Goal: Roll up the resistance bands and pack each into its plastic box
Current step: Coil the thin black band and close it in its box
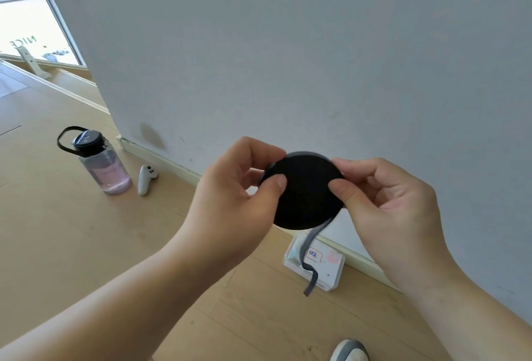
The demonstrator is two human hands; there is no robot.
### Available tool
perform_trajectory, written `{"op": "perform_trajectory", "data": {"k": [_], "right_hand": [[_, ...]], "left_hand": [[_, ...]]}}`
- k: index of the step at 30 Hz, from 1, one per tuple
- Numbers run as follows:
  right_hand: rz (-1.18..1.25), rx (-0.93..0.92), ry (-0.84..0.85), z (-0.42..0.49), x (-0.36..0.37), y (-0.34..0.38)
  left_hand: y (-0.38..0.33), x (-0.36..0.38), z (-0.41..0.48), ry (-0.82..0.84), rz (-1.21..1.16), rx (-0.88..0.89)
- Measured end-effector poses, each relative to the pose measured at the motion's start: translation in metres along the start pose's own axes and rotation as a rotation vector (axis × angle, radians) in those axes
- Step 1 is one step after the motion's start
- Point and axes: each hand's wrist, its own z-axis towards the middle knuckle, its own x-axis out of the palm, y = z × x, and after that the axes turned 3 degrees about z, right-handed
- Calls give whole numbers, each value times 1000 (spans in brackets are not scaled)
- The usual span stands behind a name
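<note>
Left hand point(230, 188) and right hand point(385, 208) hold a tightly rolled black disc of resistance band point(305, 191) in the air between them. Each pinches its own edge of the roll between thumb and curled fingers. Below the right thumb the band's loose grey tail point(304, 247) hangs down (slightly twisted) in front of a clear plastic box point(331, 273) with a handwritten label, lying on the wooden floor point(86, 231).

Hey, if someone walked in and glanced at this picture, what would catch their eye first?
First the black rolled band, held mid-frame, pinched at its edges by the left hand and right hand. Its loose tail dangles down in front of a clear plastic box on the floor by the wall. Off to the left sit a water bottle and a white controller.
</note>
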Motion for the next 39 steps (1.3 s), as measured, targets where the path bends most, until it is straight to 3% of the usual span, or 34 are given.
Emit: {"op": "perform_trajectory", "data": {"k": [4, 7, 11, 15, 17, 19, 22, 25, 28, 33, 36, 39], "right_hand": [[-190, -170, 81, -1, 3, 0], [-224, -219, 79, -1, 3, 0], [-16, 0, -5, 0, 0, 3], [-6, 20, 6, 1, 0, 2], [-22, 4, 11, 1, -1, 1], [-99, -29, 19, 1, -2, 2], [-241, -137, 61, 0, 1, 0], [-325, -263, 87, -2, 3, -3], [-200, -151, 41, -3, 3, 0], [26, 124, -28, 6, -5, 0], [61, 158, -28, 6, -5, 0], [-60, 95, 9, 5, -5, 0]], "left_hand": [[-1, -1, -3, 102, 288, 146], [1, -1, -2, 148, 344, 227], [-2, -2, 1, 76, 196, 128], [-2, -4, 6, -39, -48, 20], [-2, -5, 7, -13, -80, -40], [-1, -4, 5, 51, 33, -48], [2, -3, 0, 105, 291, 115], [3, -1, -1, 148, 375, 234], [2, -2, 0, 97, 327, 203], [1, -2, 3, -41, 54, 40], [4, 1, 3, -54, -26, -46], [4, 2, 0, 49, 131, -3]]}}
